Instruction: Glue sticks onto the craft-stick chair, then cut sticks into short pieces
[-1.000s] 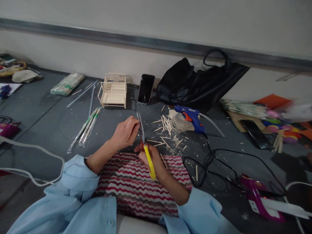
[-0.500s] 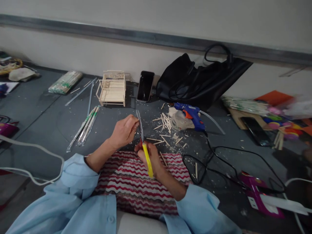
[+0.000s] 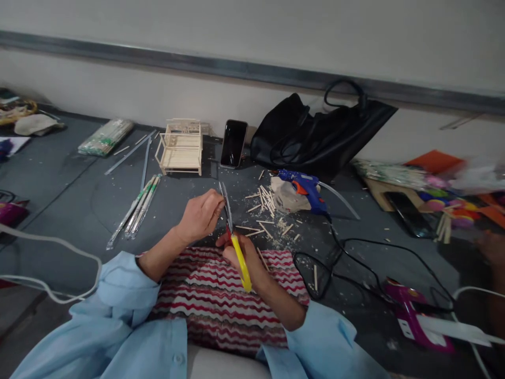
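My right hand (image 3: 250, 253) grips yellow-handled scissors (image 3: 241, 263). Left hand (image 3: 200, 215) beside the blades (image 3: 228, 206); I cannot tell its hold. Short sticks (image 3: 266, 201) lie beyond the grip, rightward.

An open strip of table (image 3: 173, 192) is left between the wrapped sticks (image 3: 144, 208) and the left hand (image 3: 200, 215), reaching to the stick frame (image 3: 181, 156). Right of the scissors (image 3: 239, 258), low passage is hindered by scattered sticks (image 3: 266, 201), the glue gun (image 3: 310, 189) and a black cable (image 3: 366, 240); farther back, the way is blocked by a phone (image 3: 234, 143) and a black bag (image 3: 315, 137).
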`<state>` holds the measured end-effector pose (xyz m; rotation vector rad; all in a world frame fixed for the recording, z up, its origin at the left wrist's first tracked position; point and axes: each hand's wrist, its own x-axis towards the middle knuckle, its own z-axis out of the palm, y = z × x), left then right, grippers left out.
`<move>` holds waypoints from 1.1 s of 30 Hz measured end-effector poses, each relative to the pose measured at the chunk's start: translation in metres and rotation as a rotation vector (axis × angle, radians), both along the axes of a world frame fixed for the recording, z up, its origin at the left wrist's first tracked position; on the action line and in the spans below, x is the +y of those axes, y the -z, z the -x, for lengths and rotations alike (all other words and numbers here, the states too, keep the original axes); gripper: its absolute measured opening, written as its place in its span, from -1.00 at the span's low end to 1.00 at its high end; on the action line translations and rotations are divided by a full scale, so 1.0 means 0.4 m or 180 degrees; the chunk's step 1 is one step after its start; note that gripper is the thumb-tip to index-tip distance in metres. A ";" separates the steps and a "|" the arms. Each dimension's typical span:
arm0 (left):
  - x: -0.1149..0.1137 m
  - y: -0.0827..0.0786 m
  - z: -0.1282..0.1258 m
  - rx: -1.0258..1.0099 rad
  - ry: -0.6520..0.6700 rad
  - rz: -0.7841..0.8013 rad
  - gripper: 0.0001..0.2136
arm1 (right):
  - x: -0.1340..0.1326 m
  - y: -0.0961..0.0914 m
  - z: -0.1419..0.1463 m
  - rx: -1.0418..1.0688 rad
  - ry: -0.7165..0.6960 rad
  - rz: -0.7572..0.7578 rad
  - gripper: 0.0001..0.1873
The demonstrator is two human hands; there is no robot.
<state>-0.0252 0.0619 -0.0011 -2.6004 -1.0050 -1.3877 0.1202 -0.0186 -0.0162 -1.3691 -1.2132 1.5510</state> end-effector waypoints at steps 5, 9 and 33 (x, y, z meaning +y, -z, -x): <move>-0.002 0.002 0.003 -0.0100 0.0025 0.0237 -0.91 | 0.001 -0.002 0.010 -0.0114 0.0094 -0.0168 -0.93; -0.007 0.016 -0.004 -0.0817 0.0180 0.0973 -0.90 | 0.003 0.001 0.019 -0.0222 0.0204 -0.0361 -0.95; -0.004 0.036 -0.045 -0.3871 0.2343 0.4302 -0.79 | 0.017 -0.004 -0.005 -0.0224 -0.0131 0.0286 -0.74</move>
